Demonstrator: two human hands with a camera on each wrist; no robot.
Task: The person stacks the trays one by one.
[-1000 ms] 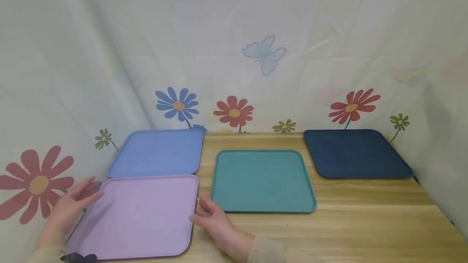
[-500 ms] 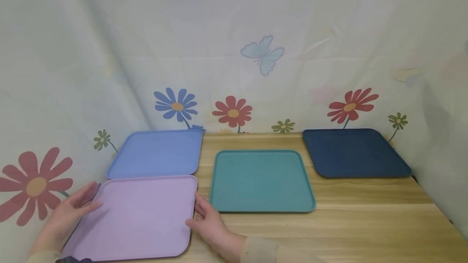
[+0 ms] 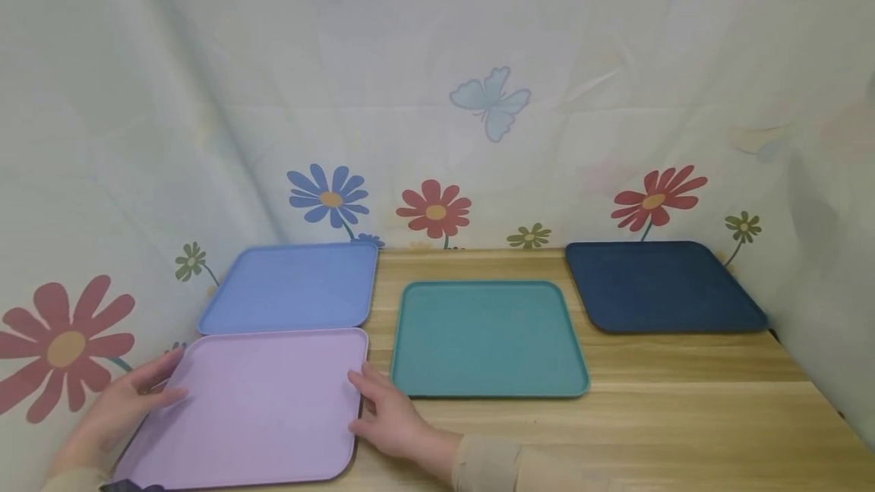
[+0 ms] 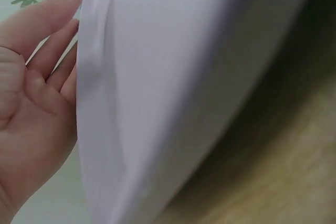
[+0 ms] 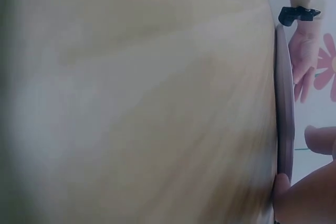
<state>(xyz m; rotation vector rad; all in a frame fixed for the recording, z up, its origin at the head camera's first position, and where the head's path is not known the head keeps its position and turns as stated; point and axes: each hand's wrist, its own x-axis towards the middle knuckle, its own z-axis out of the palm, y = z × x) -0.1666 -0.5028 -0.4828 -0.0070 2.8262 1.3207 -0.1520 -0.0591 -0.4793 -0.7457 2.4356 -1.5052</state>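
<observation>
A lilac rectangular tray lies on the wooden table at the near left. My left hand is at its left side, with the thumb reaching over the rim and the other fingers extended along the outer edge. In the left wrist view those fingers run up to the tray's edge and partly behind it. On the opposite side, my right hand has its fingertips right at the right rim, thumb and forefinger spread apart. The right wrist view shows one fingertip against the tray's side and the thumb raised away from it.
A light blue tray lies directly behind the lilac one. To the right are a teal tray and, farther back, a dark blue tray. Flower-printed cloth hangs behind and along the sides of the wooden table.
My right hand has moved slightly left, up to the lilac tray's right rim. The left hand has moved slightly down and left along the left edge. The trays look unmoved.
</observation>
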